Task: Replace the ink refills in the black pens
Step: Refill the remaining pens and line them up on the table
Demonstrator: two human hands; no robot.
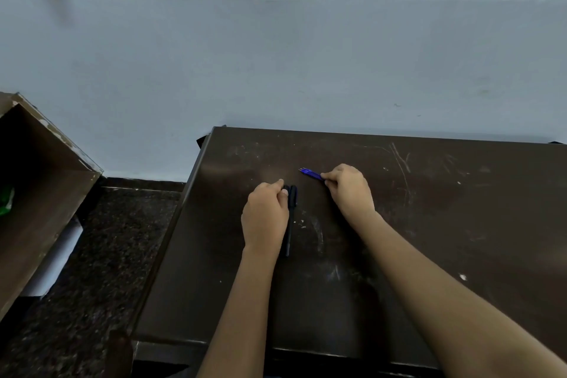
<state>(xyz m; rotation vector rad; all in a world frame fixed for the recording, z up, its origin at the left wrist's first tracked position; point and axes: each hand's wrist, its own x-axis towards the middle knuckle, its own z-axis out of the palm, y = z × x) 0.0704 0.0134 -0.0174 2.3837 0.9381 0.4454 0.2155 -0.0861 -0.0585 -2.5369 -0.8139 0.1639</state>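
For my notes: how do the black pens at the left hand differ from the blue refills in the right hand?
The black pens are dark and thick; the blue refills are bright and thin. The pens point straight away along the table; the refills slant toward the far left. The left hand holds the pens near their far end; the right hand pinches the refills by one end. Both are small side-by-side bundles.

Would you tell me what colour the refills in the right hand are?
Blue refills, clearest in the head view.
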